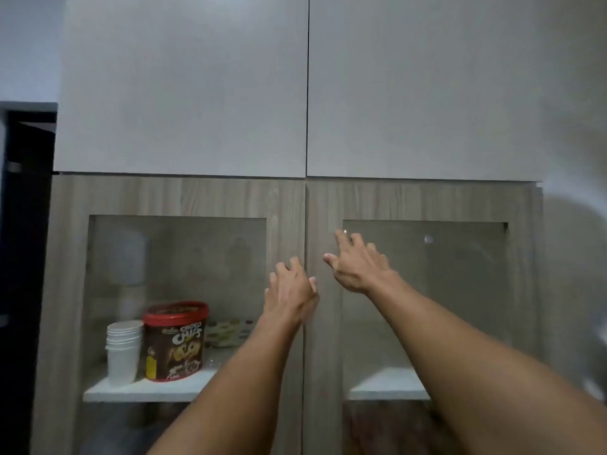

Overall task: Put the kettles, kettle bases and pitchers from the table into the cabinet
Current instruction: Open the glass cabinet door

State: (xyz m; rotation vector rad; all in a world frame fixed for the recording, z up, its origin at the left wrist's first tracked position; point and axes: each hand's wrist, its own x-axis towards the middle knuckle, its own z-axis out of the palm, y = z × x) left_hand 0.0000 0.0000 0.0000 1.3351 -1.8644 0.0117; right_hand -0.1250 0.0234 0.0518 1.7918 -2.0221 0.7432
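Two hands are raised to the cabinet (184, 195), both empty. The left hand (290, 290) has its fingers spread and nearly straight against the inner edge of the left door (285, 218). The right hand (356, 264) is likewise splayed, its fingertips at the top corner of the right door's glass pane (427, 290). Neither grips anything. Both doors are shut and meet at a narrow centre seam.

No kettles, kettle bases or pitchers are in view. The table is also out of frame.

Step in hand, as judged: opening the doors. No handles are visible, so the fingertips should work at the seam edges rather than on the glass. Draw both doors out evenly. If the doors are push-latched, which cannot be told, press on the wood frame.

Interior, left side: a white shelf (147, 390) carries a stack of paper cups (123, 353) and a red-lidded cereal tub (175, 343) just beside it. The right side shows bare shelf, the likelier place for the load.

Above are two plain pale doors (184, 87). There is a grey wall (574, 93) to the right and a dark opening (26, 224) to the left. Lighting is dim.
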